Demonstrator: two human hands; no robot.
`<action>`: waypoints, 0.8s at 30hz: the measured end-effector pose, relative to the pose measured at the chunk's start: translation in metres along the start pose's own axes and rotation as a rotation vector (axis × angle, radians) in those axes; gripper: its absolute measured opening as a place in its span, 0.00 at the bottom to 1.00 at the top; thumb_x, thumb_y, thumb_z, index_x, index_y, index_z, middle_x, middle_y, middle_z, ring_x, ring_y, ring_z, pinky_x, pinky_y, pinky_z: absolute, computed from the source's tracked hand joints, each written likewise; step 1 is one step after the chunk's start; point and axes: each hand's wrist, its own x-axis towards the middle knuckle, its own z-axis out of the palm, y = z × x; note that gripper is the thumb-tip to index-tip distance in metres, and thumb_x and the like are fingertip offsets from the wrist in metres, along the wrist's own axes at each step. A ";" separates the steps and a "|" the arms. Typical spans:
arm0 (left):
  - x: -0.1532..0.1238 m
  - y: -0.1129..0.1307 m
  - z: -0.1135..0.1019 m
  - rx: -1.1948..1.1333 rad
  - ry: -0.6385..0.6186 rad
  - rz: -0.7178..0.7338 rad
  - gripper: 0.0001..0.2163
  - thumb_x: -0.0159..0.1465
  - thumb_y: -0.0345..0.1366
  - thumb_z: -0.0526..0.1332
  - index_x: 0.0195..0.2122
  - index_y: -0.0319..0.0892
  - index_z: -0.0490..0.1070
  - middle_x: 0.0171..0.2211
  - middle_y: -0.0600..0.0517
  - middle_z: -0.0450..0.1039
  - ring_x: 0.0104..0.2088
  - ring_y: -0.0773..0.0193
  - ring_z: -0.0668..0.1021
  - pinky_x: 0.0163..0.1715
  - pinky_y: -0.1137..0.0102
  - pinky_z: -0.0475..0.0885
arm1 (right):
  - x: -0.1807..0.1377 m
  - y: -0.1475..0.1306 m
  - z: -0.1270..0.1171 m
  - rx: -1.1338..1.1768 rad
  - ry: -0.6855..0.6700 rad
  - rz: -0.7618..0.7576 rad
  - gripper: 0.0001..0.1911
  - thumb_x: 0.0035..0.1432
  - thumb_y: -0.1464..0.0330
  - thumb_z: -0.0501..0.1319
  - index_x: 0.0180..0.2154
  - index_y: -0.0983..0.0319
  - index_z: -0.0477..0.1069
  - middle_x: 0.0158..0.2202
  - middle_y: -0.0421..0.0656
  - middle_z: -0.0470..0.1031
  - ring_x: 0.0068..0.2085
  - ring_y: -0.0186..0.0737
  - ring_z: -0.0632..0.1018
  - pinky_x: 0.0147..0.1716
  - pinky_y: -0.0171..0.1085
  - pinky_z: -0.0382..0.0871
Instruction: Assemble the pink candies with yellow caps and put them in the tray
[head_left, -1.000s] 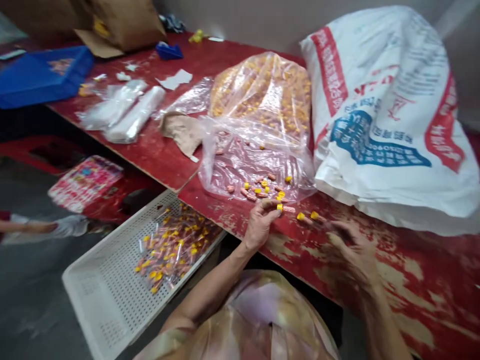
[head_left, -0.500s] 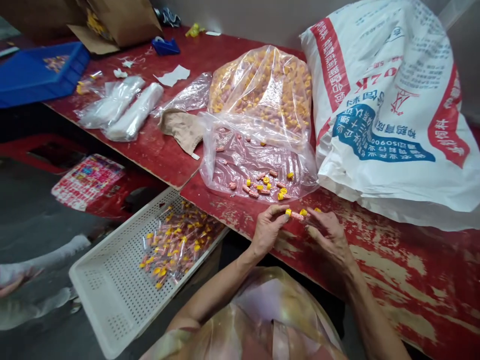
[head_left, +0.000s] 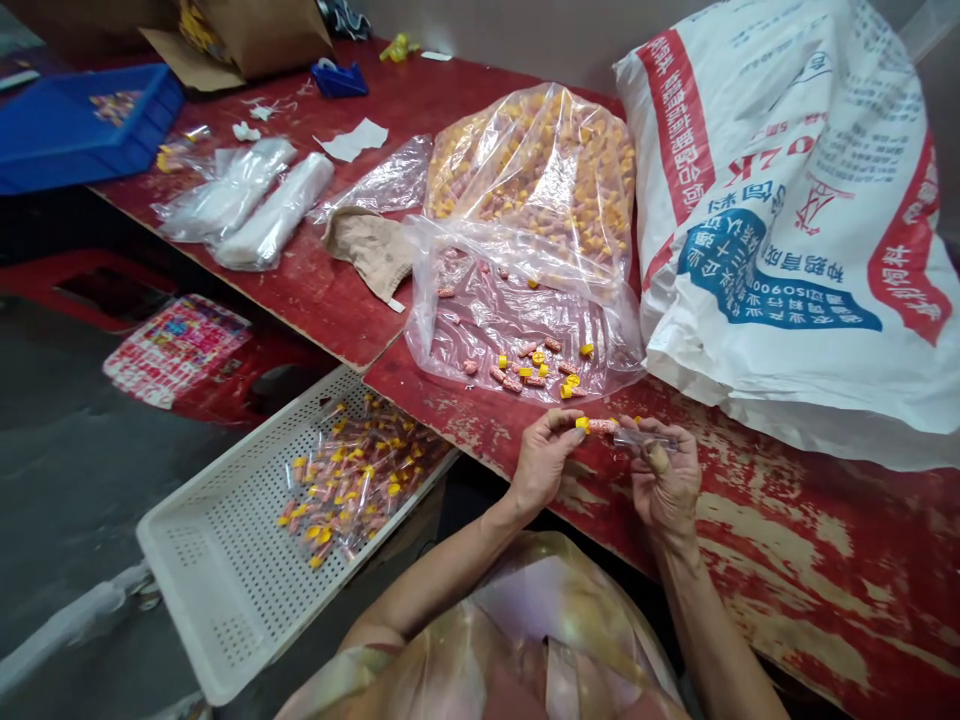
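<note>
Close to the table's front edge, my left hand (head_left: 541, 458) pinches a small pink speckled cylinder with a yellow cap (head_left: 600, 426) between thumb and fingertips. Facing it, my right hand (head_left: 667, 485) has its thumb and fingers closed on a small clear plastic sleeve (head_left: 637, 439). The sleeve's near end meets or overlaps the cylinder's right end; I cannot tell whether the cylinder is inside it. Just beyond my hands, several loose pink cylinders and yellow caps (head_left: 540, 370) lie on the flattened mouth of a large clear bag (head_left: 532, 165) packed with similar pieces.
A white perforated basket (head_left: 214, 560) with wrapped pieces sits at the left, below the worn red table (head_left: 825, 560). A big white printed sack (head_left: 787, 250) stands at right. Farther left are packs of clear sleeves (head_left: 274, 215), a tan cloth (head_left: 367, 250), a tape dispenser (head_left: 337, 80) and a blue tray (head_left: 67, 150).
My right hand has turned and closed, and a clear sleeve now shows in its fingers near the cylinder. My left hand keeps its pinch. The camera view has shifted slightly.
</note>
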 end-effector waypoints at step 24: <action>0.040 0.041 -0.007 0.747 -0.169 0.498 0.08 0.60 0.31 0.58 0.32 0.41 0.79 0.39 0.46 0.78 0.46 0.57 0.77 0.48 0.64 0.70 | 0.028 -0.012 -0.049 -1.274 -0.282 -0.715 0.18 0.64 0.59 0.52 0.46 0.62 0.72 0.41 0.49 0.75 0.41 0.47 0.75 0.42 0.45 0.68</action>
